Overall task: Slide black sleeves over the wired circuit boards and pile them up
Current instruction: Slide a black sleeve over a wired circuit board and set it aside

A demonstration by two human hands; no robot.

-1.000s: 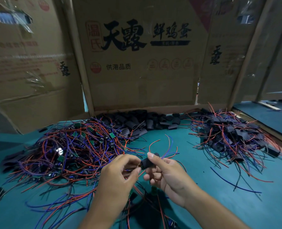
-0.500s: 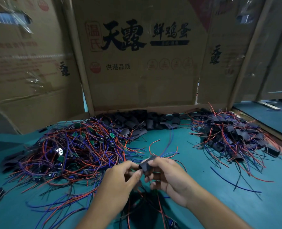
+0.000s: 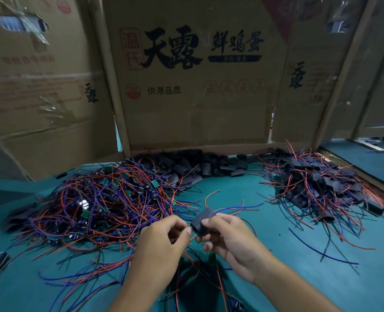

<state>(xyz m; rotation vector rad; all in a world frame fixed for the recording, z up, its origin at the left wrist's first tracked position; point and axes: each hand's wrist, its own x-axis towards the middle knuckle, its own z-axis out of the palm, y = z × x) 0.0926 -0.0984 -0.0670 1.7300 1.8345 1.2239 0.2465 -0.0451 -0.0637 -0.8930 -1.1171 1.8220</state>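
Both hands had dropped lower over the teal table (image 3: 321,278)
Right hand (image 3: 229,239) pinched the black sleeve (image 3: 202,222); left hand (image 3: 164,242) fingertips curled at its opening

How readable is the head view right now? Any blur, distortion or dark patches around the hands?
Head view: wide-angle bend bows the cardboard boxes at the edges; dim light overall; the left hand, right hand and the black sleeve they hold look soft; a dark shadow below them hides the wires there; the unsleeved pile is fairly legible.
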